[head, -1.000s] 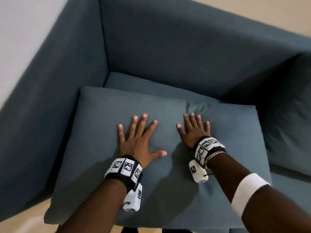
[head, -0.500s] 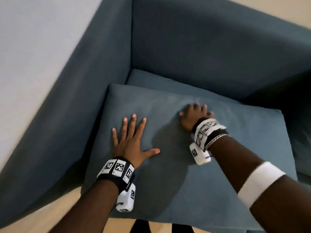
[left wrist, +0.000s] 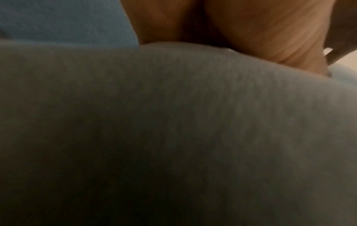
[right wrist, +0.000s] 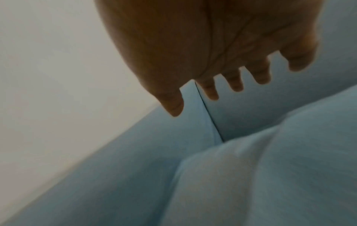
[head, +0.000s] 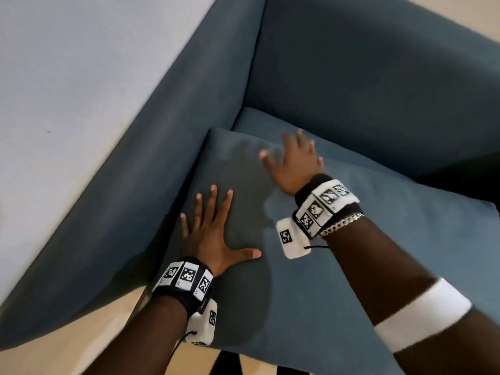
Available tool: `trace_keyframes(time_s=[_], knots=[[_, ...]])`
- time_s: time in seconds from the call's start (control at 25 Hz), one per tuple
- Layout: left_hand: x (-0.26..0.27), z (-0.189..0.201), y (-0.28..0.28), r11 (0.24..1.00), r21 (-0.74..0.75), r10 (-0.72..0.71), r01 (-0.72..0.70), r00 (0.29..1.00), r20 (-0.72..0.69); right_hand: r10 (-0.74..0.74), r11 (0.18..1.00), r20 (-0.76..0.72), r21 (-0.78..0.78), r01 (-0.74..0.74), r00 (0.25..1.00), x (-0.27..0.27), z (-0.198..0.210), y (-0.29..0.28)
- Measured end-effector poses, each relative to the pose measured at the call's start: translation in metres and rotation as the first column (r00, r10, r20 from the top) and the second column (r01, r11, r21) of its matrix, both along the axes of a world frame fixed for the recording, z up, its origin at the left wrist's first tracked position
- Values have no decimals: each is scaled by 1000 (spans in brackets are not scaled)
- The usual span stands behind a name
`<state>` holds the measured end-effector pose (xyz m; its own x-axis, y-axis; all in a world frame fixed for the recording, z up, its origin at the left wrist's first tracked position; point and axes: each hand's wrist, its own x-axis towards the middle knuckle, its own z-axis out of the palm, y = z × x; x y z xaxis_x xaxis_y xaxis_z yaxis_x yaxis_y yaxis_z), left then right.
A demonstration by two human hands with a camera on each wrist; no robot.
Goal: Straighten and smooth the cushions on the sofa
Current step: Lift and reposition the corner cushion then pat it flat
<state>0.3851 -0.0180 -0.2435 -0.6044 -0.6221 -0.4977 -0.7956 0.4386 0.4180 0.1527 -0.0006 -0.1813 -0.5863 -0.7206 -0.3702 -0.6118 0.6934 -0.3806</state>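
Head view: both hands flat – left hand [head: 213,239] pressing cushion [head: 378,266], right hand [head: 295,163] blurred, fingers [right wrist: 235,82] spread.

A blue-grey cushion [head: 338,266] lies on the seat of a matching sofa [head: 378,90], its far left corner close to the sofa's inner corner. The left hand [head: 213,236] lies flat on the cushion near its left edge, fingers spread. The right hand [head: 295,161], blurred, is over the cushion's far edge, fingers extended. A white wall [head: 81,77] stands behind the sofa's arm [head: 162,171].
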Motion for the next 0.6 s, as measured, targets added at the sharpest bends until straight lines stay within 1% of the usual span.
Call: trace_keyframes(time_s=[0.04, 0.08, 0.12, 0.16, 0.2, 0.24, 0.28, 0.32, 0.36, 0.4, 0.44, 0.48, 0.52, 0.56, 0.6], knots=[[3, -2, -1, 1000, 15, 3, -3, 1000, -19, -86, 963, -34, -258, 74, 996, 4, 13, -9], [5, -3, -1, 1000, 25, -3, 4, 1000, -29, -155, 891, -68, -441, 109, 986, 9, 16, -12], [7, -4, -2, 1000, 27, -9, 10, 999, -39, -144, 881, -129, -468, 67, 981, 18, 11, -14], [10, -5, -3, 999, 31, -7, 8, 999, -41, -5, 944, -212, -323, -65, 977, 32, -6, -15], [15, -5, -4, 999, 48, 5, -4, 999, -32, 198, 978, -199, -28, -207, 960, 52, -28, -8], [19, -5, -2, 997, 74, 28, -26, 999, -25, 329, 920, -133, 267, -286, 935, 57, -48, -1], [26, -6, -4, 993, 97, 70, -67, 997, -27, 376, 863, -90, 397, -313, 922, 54, -53, -7], [33, -8, -7, 984, 139, 119, -113, 992, -36, 354, 874, -90, 386, -295, 931, 51, -44, -18], [44, -12, -8, 969, 180, 180, -168, 982, -52, 293, 932, -104, 251, -260, 950, 50, -22, -35], [55, -17, -9, 955, 209, 233, -212, 969, -80, 198, 979, -123, 63, -192, 972, 50, 9, -54], [64, -25, -9, 941, 240, 275, -241, 954, -121, 72, 986, -153, -137, -93, 986, 48, 33, -69], [72, -31, -9, 922, 274, 325, -274, 932, -162, -65, 942, -177, -337, 1, 982, 46, 43, -77], [81, -37, -9, 901, 307, 372, -306, 909, -186, -178, 888, -223, -457, 59, 959, 48, 39, -80], [89, -41, -8, 884, 334, 407, -328, 891, -201, -181, 893, -303, -450, 27, 936, 55, 23, -78], [95, -45, -7, 868, 361, 433, -340, 876, -214, -43, 953, -345, -296, -66, 938, 64, -4, -71]])
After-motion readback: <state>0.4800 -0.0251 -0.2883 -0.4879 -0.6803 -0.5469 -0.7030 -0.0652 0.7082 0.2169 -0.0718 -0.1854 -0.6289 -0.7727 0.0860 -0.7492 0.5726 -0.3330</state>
